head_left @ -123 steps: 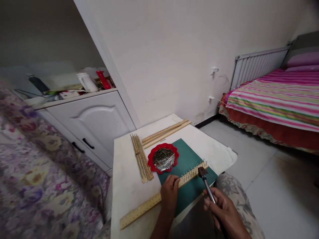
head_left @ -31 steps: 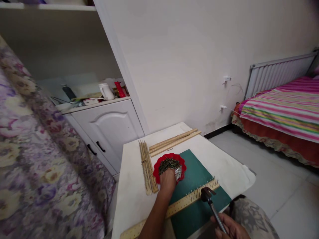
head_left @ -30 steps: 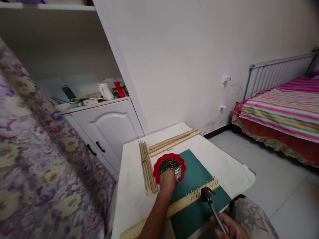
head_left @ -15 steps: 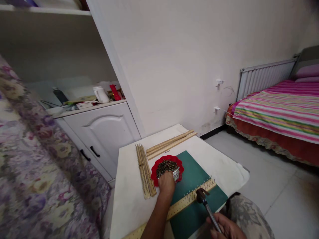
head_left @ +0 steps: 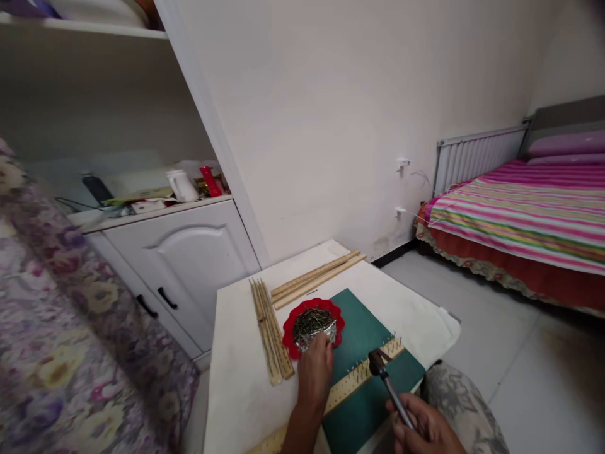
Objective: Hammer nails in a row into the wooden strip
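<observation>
Left hand (head_left: 316,372) was at nails (head_left: 312,323) in red dish (head_left: 288,333), lower centre, grip unclear; right hand (head_left: 420,422) gripped hammer (head_left: 388,385), lower right. Drawing nails singly, unsnagged, seemed best.

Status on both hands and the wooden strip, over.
Left hand at near rim of red bowl, grip contents unclear. Right hand gripping hammer. Wooden strip across green mat, nails sticking up; hammer hides part.
</observation>
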`<state>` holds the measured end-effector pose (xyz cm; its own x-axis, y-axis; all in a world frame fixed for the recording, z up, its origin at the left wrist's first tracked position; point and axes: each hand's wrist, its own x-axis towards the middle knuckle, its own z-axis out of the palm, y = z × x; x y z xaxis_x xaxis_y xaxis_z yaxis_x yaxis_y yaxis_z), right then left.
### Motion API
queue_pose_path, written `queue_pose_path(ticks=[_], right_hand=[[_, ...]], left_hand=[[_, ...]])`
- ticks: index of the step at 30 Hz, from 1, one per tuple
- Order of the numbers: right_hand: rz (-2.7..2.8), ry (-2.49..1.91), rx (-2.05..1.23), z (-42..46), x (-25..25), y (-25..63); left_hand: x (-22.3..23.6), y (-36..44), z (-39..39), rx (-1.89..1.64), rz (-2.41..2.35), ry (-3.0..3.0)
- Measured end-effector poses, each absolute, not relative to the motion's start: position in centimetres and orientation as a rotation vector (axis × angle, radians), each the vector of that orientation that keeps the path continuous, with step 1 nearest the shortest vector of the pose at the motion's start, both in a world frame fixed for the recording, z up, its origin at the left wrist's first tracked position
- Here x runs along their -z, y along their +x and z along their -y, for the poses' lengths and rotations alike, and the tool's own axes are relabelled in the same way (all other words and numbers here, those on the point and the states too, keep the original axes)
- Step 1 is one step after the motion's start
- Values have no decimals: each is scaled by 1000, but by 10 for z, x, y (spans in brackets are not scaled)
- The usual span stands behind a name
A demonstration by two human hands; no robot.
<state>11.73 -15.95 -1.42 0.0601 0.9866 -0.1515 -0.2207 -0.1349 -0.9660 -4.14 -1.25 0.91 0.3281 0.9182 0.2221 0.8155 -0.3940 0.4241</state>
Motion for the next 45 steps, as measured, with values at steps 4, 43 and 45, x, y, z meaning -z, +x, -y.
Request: queue_pose_path(ticks=[4,43,45], right_hand=[[865,-1179,-1222,154,2,112],[771,-1207,-1129,179,25,111],[767,-1202,-1138,179,25,112]], left_hand=[[3,-36,61,-826,-1224,2111],[47,-32,64,-1153,-1235,1746],[49,-32,62,-1140,-1252,1764]])
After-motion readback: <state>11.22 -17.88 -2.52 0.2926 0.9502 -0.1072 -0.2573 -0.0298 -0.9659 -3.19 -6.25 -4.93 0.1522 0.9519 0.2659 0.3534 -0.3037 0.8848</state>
